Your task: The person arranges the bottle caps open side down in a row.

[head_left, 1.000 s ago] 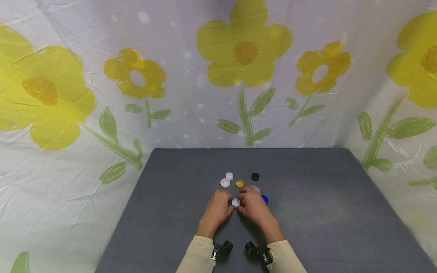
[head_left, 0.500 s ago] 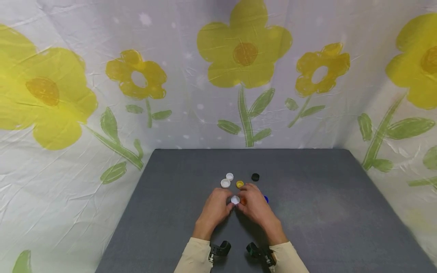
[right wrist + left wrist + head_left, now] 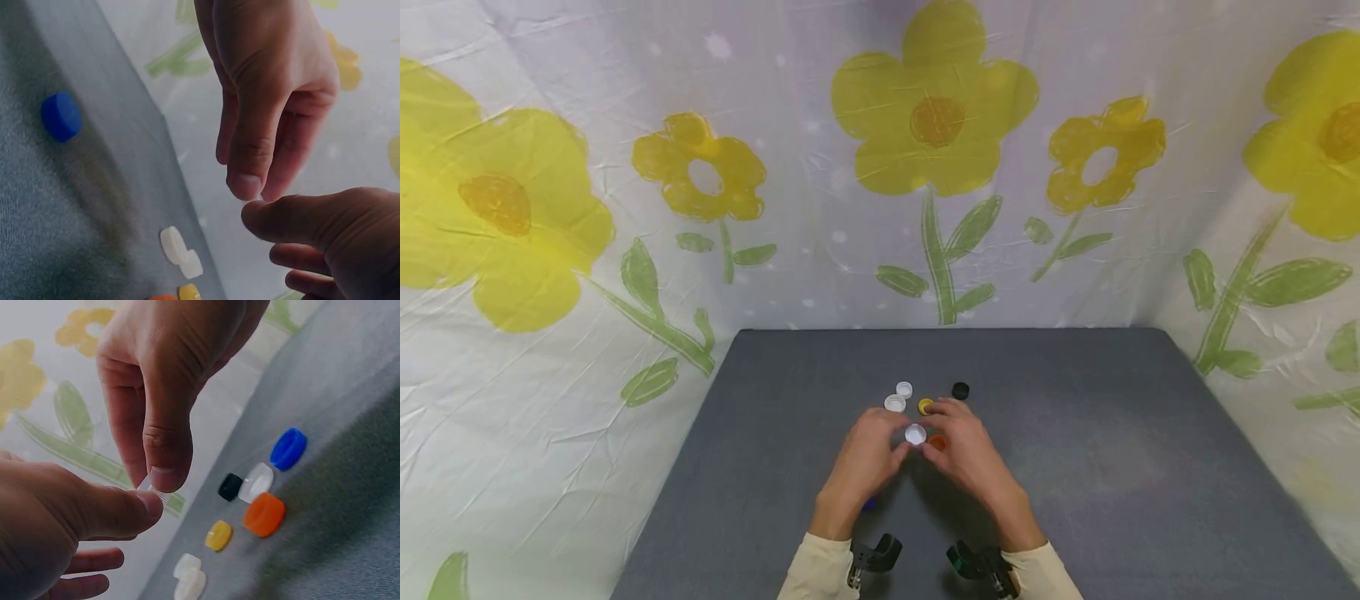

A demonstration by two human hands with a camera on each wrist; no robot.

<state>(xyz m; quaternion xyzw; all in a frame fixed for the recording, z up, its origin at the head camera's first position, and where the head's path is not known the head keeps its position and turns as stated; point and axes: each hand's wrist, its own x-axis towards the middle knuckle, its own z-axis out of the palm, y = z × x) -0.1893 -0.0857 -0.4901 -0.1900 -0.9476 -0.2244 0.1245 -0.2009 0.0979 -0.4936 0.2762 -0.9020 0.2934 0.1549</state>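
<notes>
Between both hands is a small white bottle cap (image 3: 915, 434), its round hollow facing up in the head view. My left hand (image 3: 861, 462) pinches it from the left, my right hand (image 3: 968, 454) from the right. In the left wrist view the thumb tips meet at it, covering most of it, and a ridged edge peeks out. Both hands are raised over the dark table (image 3: 1075, 500). Behind the right fingers lies an orange cap (image 3: 937, 442), with a yellow cap (image 3: 924, 406) just beyond.
Two white caps (image 3: 895, 403) lie together at the back left, a black cap (image 3: 960, 390) at the back right. Another white cap (image 3: 256, 482) and a blue cap (image 3: 289, 449) are hidden by my right hand in the head view. A second blue cap (image 3: 61, 116) lies near my left wrist.
Both hands have risen with the white cap and shifted slightly away from me. The blue cap by my left wrist has come into sight; the one at right is now covered in the head view.
</notes>
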